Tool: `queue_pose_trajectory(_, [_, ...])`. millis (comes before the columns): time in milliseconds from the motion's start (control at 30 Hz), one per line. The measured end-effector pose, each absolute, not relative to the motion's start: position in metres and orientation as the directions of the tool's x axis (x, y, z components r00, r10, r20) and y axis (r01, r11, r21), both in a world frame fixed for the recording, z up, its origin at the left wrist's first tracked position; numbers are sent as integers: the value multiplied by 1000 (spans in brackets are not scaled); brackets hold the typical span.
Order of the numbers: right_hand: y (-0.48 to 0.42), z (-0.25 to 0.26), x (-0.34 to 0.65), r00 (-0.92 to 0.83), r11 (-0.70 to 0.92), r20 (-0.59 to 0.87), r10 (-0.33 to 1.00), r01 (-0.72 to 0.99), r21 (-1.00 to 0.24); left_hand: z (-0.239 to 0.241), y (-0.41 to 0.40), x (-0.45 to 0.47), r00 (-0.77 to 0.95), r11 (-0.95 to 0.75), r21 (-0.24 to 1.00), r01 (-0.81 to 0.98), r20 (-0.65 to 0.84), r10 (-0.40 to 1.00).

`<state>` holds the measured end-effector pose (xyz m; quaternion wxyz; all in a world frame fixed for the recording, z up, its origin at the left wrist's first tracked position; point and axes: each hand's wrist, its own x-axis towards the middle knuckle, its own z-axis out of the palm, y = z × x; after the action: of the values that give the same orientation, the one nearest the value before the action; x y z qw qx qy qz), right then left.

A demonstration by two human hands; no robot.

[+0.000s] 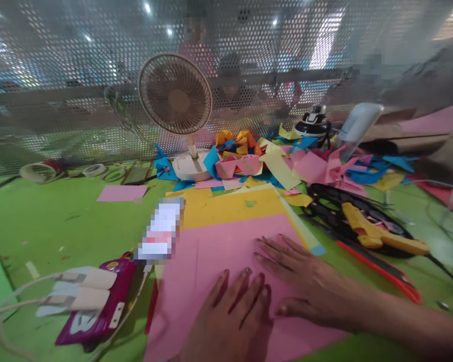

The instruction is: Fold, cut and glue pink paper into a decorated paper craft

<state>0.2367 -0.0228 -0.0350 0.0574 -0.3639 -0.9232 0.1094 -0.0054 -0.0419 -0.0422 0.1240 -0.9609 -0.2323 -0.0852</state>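
- A pink sheet (189, 281) is lying flat at the near middle of the bench (79, 221), its far part overlapping a yellow sheet (219, 208).
- Being paper by its look, it is probably weighing very little, bending readily and creasing under careless pressure; it may also be sliding easily over the smooth layer beneath.
- Its far right corner and left edge are lying clear of both hands, so they are offering the best places for a light pinch; the middle is suiting a flat palm better.
- The left hand (236, 309) is reaching in from the near side, palm down, fingers slightly parted and pointing far. Its thumb is not showing. Its grip is extending loosely over the pink paper and closing on nothing.
- The right hand (302, 269) is slanting in from the near right, palm down, its fingers pointing far and left, the thumb spreading out towards the left hand. Its grip is lying flattened and unclenched, grasping nothing.
- Both hands appear to be resting on the paper, side by side without overlapping.
- A phone (160, 229) is lying just left of the sheets, and a yellow glue gun (377, 234) is resting to their right.
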Motion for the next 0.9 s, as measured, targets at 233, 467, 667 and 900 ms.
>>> queue_pose_trajectory(233, [-24, -27, 241, -721, 702, 16, 693, 670, -242, -5, -53, -5, 857, -857, 48, 513, 15, 514])
queue_pose_trajectory(467, [-22, -24, 249, -597, 596, 46, 801, 790, -145, 0, -56, -1, 836, -817, 181, 548, -81, 543])
queue_pose_trajectory(667, [-36, -27, 208, -560, 569, 172, 810, 822, -6, 0, -57, 1, 836, -820, 161, 549, -120, 535])
queue_pose_trajectory(900, [-51, -43, 211, -509, 517, 162, 845, 856, -9, -5, -58, 0, 846, -839, 124, 530, -141, 514])
